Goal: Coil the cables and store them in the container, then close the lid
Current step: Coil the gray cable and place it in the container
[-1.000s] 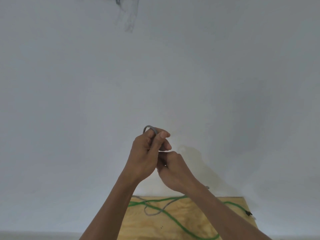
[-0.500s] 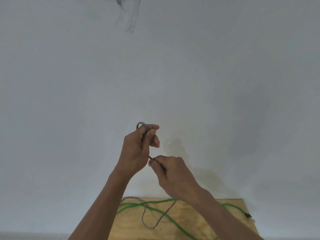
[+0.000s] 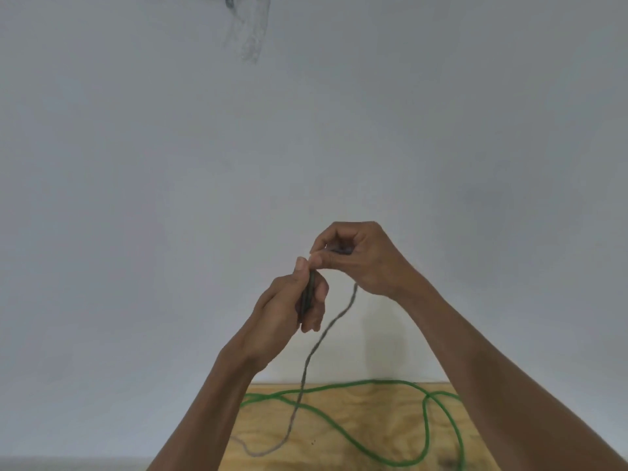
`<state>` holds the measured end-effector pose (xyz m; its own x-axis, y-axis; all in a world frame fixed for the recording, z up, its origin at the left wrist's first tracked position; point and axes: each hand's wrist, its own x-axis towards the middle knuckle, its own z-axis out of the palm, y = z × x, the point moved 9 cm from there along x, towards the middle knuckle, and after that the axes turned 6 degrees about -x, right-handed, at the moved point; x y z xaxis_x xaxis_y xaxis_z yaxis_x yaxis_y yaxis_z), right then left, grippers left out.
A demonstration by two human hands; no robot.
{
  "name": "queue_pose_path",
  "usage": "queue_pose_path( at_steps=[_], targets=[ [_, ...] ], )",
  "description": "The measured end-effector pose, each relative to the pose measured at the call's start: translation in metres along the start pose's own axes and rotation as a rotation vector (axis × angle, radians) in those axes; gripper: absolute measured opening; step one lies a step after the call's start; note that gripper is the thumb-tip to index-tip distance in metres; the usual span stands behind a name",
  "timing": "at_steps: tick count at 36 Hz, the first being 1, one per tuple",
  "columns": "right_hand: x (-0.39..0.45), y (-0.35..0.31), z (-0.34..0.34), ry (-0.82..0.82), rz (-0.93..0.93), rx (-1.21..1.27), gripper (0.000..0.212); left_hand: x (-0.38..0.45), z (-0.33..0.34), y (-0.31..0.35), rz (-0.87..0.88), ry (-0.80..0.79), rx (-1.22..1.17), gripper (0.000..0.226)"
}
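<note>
My left hand (image 3: 289, 307) is raised in front of the wall and grips a small coil of the grey cable (image 3: 307, 362) between thumb and fingers. Just above and to the right, my right hand (image 3: 360, 256) pinches the same grey cable, its fingertips touching the left thumb. The free length of the grey cable hangs from my right hand down to the wooden table (image 3: 384, 423) and loops near its front left. A green cable (image 3: 343, 431) lies loose in wide curves across the table. No container is in view.
A plain white wall (image 3: 170, 198) fills most of the view right behind the table. High on it is a dark smudge (image 3: 249, 35) under a small fitting.
My right hand has risen from below the left hand to above and right of it, pulling more grey cable up off the table. The left hand has tilted, its coil now edge-on.
</note>
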<state>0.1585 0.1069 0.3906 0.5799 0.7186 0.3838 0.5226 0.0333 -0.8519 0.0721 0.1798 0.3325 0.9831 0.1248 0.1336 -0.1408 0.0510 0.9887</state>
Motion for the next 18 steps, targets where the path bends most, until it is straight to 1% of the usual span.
queue_pose_path(
  at_steps=[2,4,7,8,10,11,14,15,16,18],
  targets=[
    [-0.002,0.012,0.003,0.027,0.043,0.107,0.018,-0.001,0.007,0.003,-0.028,-0.048,-0.189,0.052],
    [-0.006,0.025,0.013,0.035,0.098,0.209,0.024,0.0,0.014,0.01,-0.017,-0.094,-0.309,0.043],
    [-0.016,0.034,0.03,0.01,0.126,0.356,0.027,0.005,0.017,0.02,0.029,-0.11,-0.331,0.032],
    [-0.02,0.034,0.036,-0.006,0.126,0.392,0.032,0.006,0.015,0.023,0.045,-0.101,-0.322,0.031],
    [-0.025,0.036,0.044,-0.016,0.142,0.423,0.052,0.01,0.012,0.03,0.075,-0.081,-0.299,0.03],
    [-0.026,0.036,0.047,-0.023,0.153,0.424,0.053,0.011,0.011,0.036,0.09,-0.07,-0.282,0.029],
    [-0.03,0.034,0.058,-0.056,0.175,0.405,0.031,0.016,0.001,0.051,0.148,0.015,-0.235,0.026],
    [-0.032,0.034,0.062,-0.075,0.193,0.399,0.029,0.018,-0.003,0.056,0.177,0.055,-0.202,0.026],
    [-0.034,0.036,0.066,-0.092,0.211,0.387,0.027,0.019,-0.009,0.06,0.207,0.107,-0.138,0.025],
    [-0.039,0.039,0.073,-0.132,0.234,0.349,0.024,0.021,-0.023,0.065,0.263,0.232,0.065,0.023]
  ],
)
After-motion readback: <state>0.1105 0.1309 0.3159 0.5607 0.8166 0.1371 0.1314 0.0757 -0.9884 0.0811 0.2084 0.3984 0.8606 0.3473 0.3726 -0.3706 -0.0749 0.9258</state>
